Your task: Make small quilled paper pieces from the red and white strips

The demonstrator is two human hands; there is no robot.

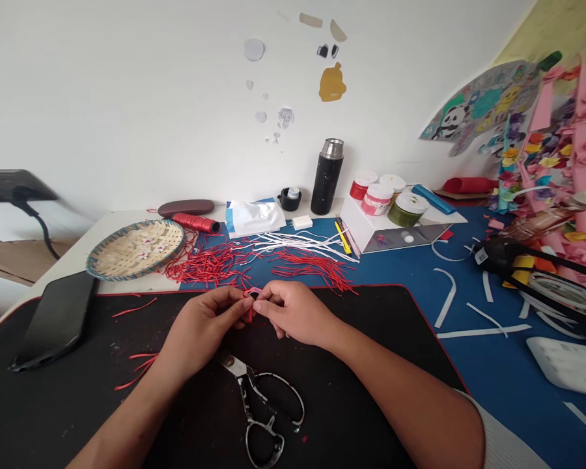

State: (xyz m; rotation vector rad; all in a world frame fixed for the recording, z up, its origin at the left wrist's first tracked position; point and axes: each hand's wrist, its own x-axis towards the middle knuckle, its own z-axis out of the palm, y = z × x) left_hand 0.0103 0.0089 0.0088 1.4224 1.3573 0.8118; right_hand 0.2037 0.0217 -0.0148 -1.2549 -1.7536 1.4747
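My left hand (200, 326) and my right hand (295, 314) meet above the black mat (361, 404). Both are closed, thumbs against fingertips, pinching a small loop of cord (255, 291) between them. The loop looks red with a pale pinkish part, and a short red end hangs below it. My fingers hide much of it. Below the hands lies a pair of scissors (261, 397), its blades partly covered by my left hand. Just beyond the hands are a heap of red cords (208, 264), a bundle of red cords (317, 267) and white cords (293, 243).
A woven basket (137, 251) and a black phone (56, 319) lie on the left. Behind are a red thread spool (195, 223), a black flask (327, 179) and paint jars (377, 198). White paper strips (446, 296) and a black-framed object (542, 280) are on the right.
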